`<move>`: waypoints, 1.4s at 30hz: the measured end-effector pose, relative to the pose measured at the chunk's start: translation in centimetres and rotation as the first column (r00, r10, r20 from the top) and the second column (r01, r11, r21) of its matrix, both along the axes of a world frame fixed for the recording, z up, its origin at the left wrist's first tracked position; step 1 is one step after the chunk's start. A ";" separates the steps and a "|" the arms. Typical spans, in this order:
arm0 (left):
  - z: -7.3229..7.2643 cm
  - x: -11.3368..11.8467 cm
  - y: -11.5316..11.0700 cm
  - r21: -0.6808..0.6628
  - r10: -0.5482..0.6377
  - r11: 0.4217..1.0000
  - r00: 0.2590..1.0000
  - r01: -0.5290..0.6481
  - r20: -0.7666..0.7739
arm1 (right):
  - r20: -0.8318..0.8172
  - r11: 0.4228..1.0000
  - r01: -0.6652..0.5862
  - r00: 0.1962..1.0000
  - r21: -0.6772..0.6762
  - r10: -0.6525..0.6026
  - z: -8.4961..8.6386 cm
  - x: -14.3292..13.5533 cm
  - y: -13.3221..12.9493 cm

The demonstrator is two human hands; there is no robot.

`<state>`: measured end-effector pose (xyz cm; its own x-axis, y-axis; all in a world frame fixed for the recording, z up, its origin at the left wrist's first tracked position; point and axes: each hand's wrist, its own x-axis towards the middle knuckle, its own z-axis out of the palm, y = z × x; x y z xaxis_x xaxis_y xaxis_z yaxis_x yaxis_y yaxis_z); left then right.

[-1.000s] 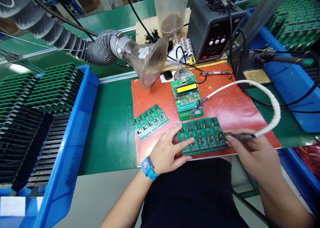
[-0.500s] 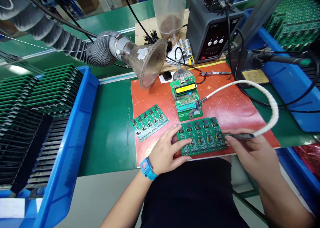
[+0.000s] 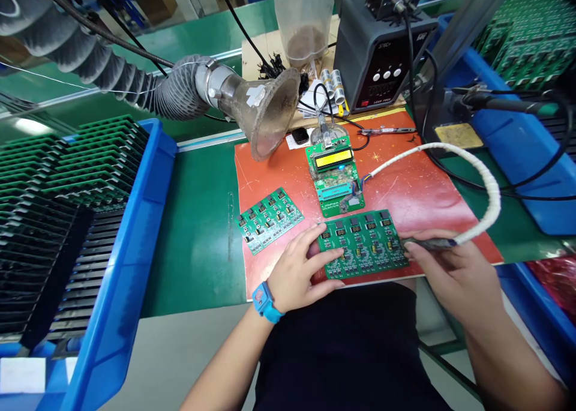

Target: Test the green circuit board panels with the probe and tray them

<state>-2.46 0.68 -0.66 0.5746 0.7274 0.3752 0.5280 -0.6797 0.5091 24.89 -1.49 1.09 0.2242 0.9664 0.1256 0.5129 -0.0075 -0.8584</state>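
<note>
A green circuit board (image 3: 364, 252) with several small digit displays lies at the front of the red mat. My left hand (image 3: 303, 267) grips its left end, with the fingertips on top of the board. In my right hand (image 3: 454, 276) is a dark probe (image 3: 429, 243) on a white wrapped cable (image 3: 492, 198). Its tip meets the board's right edge; the exact contact is hidden by size. Just behind the board, the cable's other end joins a programmer board (image 3: 335, 177) with a lit yellow screen. A second circuit board (image 3: 270, 220) rests to the left, untouched.
On the left stands a blue bin (image 3: 157, 159) with racked boards; another blue bin (image 3: 499, 159) is at the right. A fume extractor funnel (image 3: 274, 114) hangs over the mat (image 3: 400, 165). Behind are a soldering station (image 3: 382, 57), a plastic container (image 3: 306, 27) and a soldering iron (image 3: 508, 104).
</note>
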 end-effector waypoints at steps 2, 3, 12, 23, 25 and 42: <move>0.0 0.0 0.0 -0.003 0.000 1.000 1.000 0.000 0.000 | -0.004 1.000 -0.007 1.000 0.010 0.007 0.0 0.0 0.0; 0.0 0.0 0.0 -0.006 0.000 1.000 1.000 0.000 -0.001 | -0.008 1.000 -0.010 1.000 0.016 0.010 0.0 0.0 0.0; 0.1 -0.1 0.1 -0.026 -0.011 1.000 1.000 0.011 -0.007 | -0.094 0.999 -0.003 0.996 0.041 0.007 1.1 -0.5 0.0; 0.0 -0.1 0.0 -0.034 -0.005 0.999 1.000 0.004 -0.011 | -0.160 0.998 -0.045 0.986 -0.045 0.038 1.2 -2.3 0.2; 0.0 -0.1 0.0 -0.032 -0.006 0.999 1.000 0.006 -0.008 | -0.149 0.998 -0.051 0.988 -0.042 0.044 1.1 -2.3 0.2; 0.1 0.0 0.1 -0.047 -0.004 0.999 1.000 0.004 0.002 | 0.102 0.988 -0.151 0.984 0.040 0.146 1.4 -2.0 0.3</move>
<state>-2.49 0.74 -0.61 0.5767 0.7420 0.3419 0.5244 -0.6571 0.5415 22.93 -1.23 2.48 0.0628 0.9805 0.1862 0.5877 0.1144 -0.8010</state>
